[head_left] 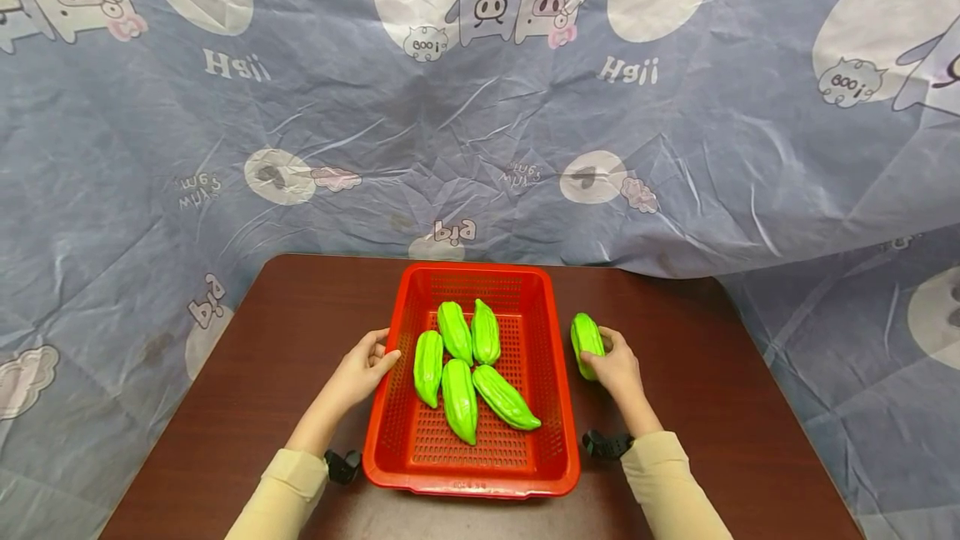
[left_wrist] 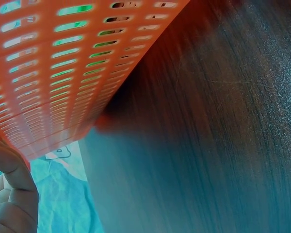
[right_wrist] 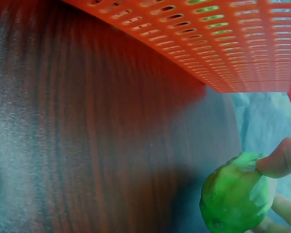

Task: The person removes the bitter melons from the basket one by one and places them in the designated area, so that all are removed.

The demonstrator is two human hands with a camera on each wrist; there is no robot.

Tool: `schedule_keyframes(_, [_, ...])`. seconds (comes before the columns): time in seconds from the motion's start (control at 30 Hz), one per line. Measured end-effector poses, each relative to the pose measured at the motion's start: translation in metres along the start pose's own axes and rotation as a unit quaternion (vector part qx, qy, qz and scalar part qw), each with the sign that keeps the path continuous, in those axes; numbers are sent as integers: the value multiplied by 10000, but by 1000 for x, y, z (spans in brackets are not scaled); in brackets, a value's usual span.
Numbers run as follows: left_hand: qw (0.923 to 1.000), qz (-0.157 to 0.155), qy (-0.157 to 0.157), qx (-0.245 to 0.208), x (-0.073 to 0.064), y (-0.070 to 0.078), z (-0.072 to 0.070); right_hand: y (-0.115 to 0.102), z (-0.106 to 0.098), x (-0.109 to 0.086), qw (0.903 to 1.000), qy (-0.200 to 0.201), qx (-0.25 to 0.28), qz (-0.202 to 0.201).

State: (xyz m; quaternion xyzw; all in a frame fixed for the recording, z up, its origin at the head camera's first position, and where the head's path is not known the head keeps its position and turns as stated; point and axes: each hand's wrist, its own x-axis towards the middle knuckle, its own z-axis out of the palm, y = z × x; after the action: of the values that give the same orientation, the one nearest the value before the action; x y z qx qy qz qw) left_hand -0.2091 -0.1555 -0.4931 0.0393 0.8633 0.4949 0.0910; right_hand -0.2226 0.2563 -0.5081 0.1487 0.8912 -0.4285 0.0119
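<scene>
A red plastic basket (head_left: 558, 440) with slotted walls stands on the table. Several bright green, ridged bitter melons (head_left: 459, 400) lie in it, some touching one another. My left hand (head_left: 365, 369) grips the basket's left rim, thumb over the edge and fingers curled outside; in the left wrist view, part of this hand (left_wrist: 14, 194) shows beside the slotted wall. Right of the basket, my right hand (head_left: 618, 367) holds another green bitter melon (head_left: 583, 336) between thumb and fingers. The right wrist view shows this bitter melon (right_wrist: 235, 196) end-on, above the tabletop and apart from the basket.
The dark brown wooden table (head_left: 697, 373) reaches out on both sides of the basket. Behind it hangs a grey-blue printed cloth (head_left: 480, 132), which also drops along the table's sides. Black bands with small devices (head_left: 607, 444) sit on both wrists.
</scene>
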Motion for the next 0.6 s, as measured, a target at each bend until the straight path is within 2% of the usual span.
schedule_keyframes(0.33, [10000, 21, 29, -65, -3, 2, 1, 12, 11, 1, 9998, 43, 133, -107])
schedule_keyframes(0.6, [10000, 5, 41, -72, -1, 1, 0, 10, 11, 0, 9998, -24, 192, -88])
